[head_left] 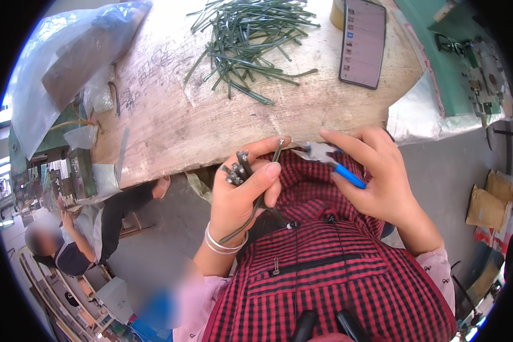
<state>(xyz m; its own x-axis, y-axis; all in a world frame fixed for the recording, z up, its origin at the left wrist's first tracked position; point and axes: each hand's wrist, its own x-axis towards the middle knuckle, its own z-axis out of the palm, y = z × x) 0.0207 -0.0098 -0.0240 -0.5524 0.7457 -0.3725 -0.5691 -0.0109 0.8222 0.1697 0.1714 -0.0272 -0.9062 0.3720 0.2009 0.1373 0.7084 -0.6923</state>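
Bunch of dk green strips [237,169] was clenched in L grip [233,196], one strip [278,151] poking up past thumb. R grip [379,176] grasped blue-handled pliers [349,175], jaws just R of that strip, not touching. Green pile [248,43] lay on bench [165,128] ahead of L grip; phone [363,45] ahead of R grip.

Workshop, of the hand-assembly or light-manufacturing kind. Evidence: one wooden worktable [159,131], surface scuffed and pen-marked; one heap of dark green strips [245,43] thereon; one pair of blue-handled pliers [349,175], in use; one red-and-black checked apron [325,273], worn. Right side: green bench [447,85] with metal machine parts [490,77]; brown packages [487,211]. Left side: further machinery [84,171], green-framed; one co-worker [73,255] close by; grey floor [159,228].
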